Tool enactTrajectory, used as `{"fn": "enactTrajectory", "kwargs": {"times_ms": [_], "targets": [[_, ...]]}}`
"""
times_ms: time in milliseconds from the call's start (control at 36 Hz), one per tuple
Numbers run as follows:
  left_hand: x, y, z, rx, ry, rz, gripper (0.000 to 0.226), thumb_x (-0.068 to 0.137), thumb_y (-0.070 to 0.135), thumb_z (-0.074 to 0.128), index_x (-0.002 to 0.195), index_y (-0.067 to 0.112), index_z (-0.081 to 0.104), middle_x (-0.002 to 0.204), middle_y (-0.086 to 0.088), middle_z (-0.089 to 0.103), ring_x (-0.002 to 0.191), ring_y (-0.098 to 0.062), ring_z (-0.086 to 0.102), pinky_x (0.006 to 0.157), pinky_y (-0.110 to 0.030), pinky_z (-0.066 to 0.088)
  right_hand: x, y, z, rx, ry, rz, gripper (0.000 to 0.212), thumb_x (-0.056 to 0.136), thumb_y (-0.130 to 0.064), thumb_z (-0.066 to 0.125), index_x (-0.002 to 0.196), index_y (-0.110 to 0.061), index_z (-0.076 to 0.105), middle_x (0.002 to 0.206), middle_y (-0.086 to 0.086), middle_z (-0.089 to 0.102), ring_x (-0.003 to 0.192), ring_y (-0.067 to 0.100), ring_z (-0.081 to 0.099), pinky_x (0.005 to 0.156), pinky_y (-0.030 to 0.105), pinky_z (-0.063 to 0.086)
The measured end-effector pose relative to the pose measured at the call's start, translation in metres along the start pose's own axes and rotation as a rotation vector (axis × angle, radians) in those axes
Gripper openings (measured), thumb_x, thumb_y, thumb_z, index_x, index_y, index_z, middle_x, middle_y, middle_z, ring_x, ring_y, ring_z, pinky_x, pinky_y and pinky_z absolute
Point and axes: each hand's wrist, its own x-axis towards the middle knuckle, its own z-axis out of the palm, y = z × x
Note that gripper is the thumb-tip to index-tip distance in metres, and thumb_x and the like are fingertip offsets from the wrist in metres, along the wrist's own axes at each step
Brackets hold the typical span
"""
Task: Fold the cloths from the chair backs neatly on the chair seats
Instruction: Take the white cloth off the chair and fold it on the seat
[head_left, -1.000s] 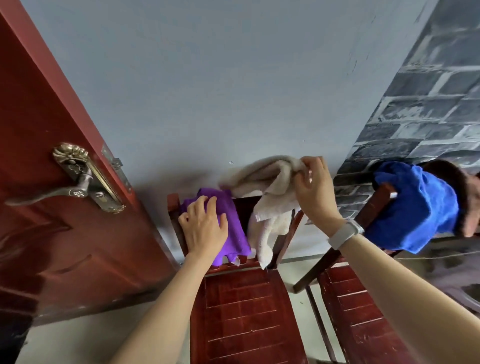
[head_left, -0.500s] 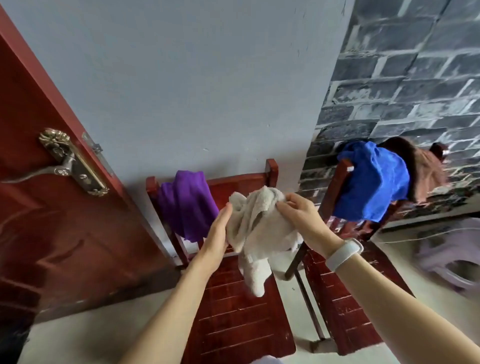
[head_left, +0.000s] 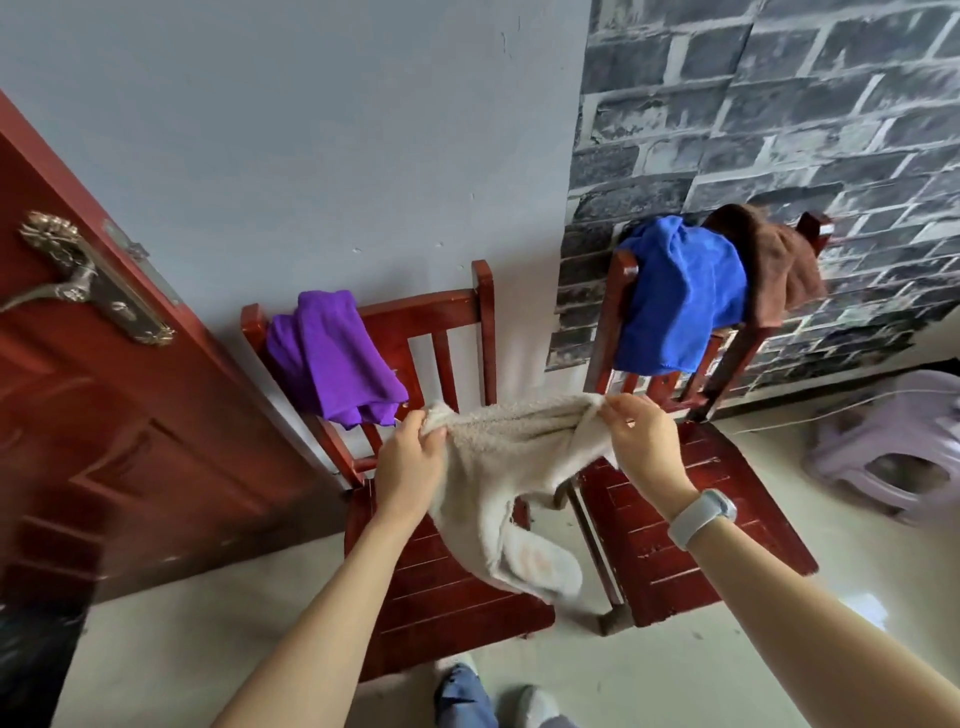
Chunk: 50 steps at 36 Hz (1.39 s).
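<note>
A beige cloth (head_left: 511, 467) is stretched between my two hands above the left chair's seat (head_left: 447, 587). My left hand (head_left: 410, 467) pinches its left corner and my right hand (head_left: 644, 447) pinches its right corner; the rest hangs down and its lower end rests on the seat. A purple cloth (head_left: 332, 358) is draped over the left chair's back. On the right chair's back hang a blue cloth (head_left: 680, 301) and a brown cloth (head_left: 774, 260). The right chair's seat (head_left: 691, 530) is bare.
A red wooden door (head_left: 104, 415) with a brass handle (head_left: 67, 275) stands at the left. A pale plastic stool (head_left: 898, 441) sits on the floor at the right. My shoes (head_left: 498, 696) show at the bottom edge. Walls lie close behind both chairs.
The beige cloth came off the left chair's back, where my right hand gripped it. My left hand left the purple cloth and took a corner. Both hands moved apart, spreading the cloth.
</note>
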Motion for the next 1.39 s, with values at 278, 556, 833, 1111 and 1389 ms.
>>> {"fn": "enactTrajectory", "kwargs": {"times_ms": [278, 556, 833, 1111, 1389], "targets": [[-0.002, 0.045, -0.012, -0.063, 0.003, 0.255, 0.027, 0.090, 0.016, 0.056, 0.114, 0.004, 0.058, 0.089, 0.001, 0.059, 0.075, -0.010, 0.057, 0.059, -0.002, 0.040, -0.001, -0.015, -0.014, 0.536, -0.226, 0.340, 0.054, 0.091, -0.032, 0.053, 0.135, -0.008, 0.036, 0.103, 0.014, 0.066, 0.082, 0.021, 0.065, 0.070, 0.028, 0.051], [0.017, 0.076, -0.025, -0.118, 0.082, 0.331, 0.026, 0.089, 0.017, 0.059, 0.111, 0.004, 0.060, 0.086, -0.003, 0.064, 0.079, -0.016, 0.060, 0.070, -0.023, 0.048, -0.030, -0.044, 0.034, 0.499, -0.705, 0.182, 0.012, 0.089, -0.029, 0.057, 0.100, -0.024, 0.058, 0.103, 0.001, 0.065, 0.095, 0.013, 0.062, 0.081, 0.028, 0.051], [0.013, 0.033, -0.041, 0.083, 0.050, 0.314, 0.024, 0.097, 0.020, 0.038, 0.118, 0.008, 0.044, 0.078, -0.004, 0.057, 0.067, -0.020, 0.058, 0.050, -0.018, 0.037, -0.013, -0.049, 0.034, 0.545, -0.093, 0.179, 0.011, 0.095, -0.018, 0.045, 0.100, -0.013, 0.053, 0.085, -0.004, 0.060, 0.086, 0.017, 0.061, 0.083, 0.036, 0.054], [0.020, 0.006, -0.053, 0.050, -0.066, 0.252, 0.044, 0.072, 0.033, 0.075, 0.105, 0.011, 0.056, 0.086, 0.001, 0.059, 0.076, -0.016, 0.060, 0.058, -0.013, 0.041, 0.002, -0.057, 0.025, 0.468, 0.057, 0.164, 0.017, 0.096, -0.018, 0.040, 0.109, -0.010, 0.049, 0.098, 0.006, 0.052, 0.089, 0.018, 0.050, 0.070, 0.027, 0.041], [0.014, -0.017, -0.057, 0.115, -0.194, 0.277, 0.013, 0.090, 0.011, 0.054, 0.094, 0.012, 0.066, 0.094, 0.002, 0.056, 0.081, -0.009, 0.052, 0.066, -0.009, 0.034, -0.006, -0.055, 0.017, 0.281, -0.053, -0.049, 0.029, 0.095, -0.005, 0.038, 0.115, -0.010, 0.057, 0.097, 0.006, 0.059, 0.067, 0.013, 0.055, 0.057, 0.017, 0.049]]}}
